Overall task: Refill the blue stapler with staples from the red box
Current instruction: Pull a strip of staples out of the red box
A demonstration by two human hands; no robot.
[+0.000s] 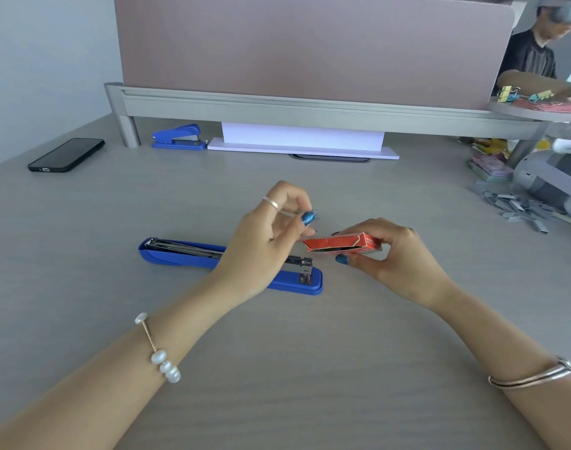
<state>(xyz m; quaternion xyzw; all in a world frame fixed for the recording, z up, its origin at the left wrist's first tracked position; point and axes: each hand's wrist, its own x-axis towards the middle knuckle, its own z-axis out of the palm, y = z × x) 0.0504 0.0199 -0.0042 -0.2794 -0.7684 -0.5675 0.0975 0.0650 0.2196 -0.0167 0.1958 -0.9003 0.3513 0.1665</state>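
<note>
The blue stapler point(180, 253) lies flat and swung fully open on the grey desk, its metal staple channel facing up. My left hand point(264, 241) hovers over its right half, thumb and fingers pinched on a thin strip of staples point(315, 213) that shows blurred at the fingertips. Just to the right, my right hand point(388, 254) holds the small red box point(342, 243) above the desk, its open flap end pointing left toward my left hand. The stapler's middle is hidden by my left hand.
A black phone point(66, 154) lies at the far left. A second, small blue stapler point(178, 137) and a white stand point(302, 141) sit under the desk divider. Loose staple strips point(517, 206) and a grey device point(550, 177) fill the right edge, where another person works.
</note>
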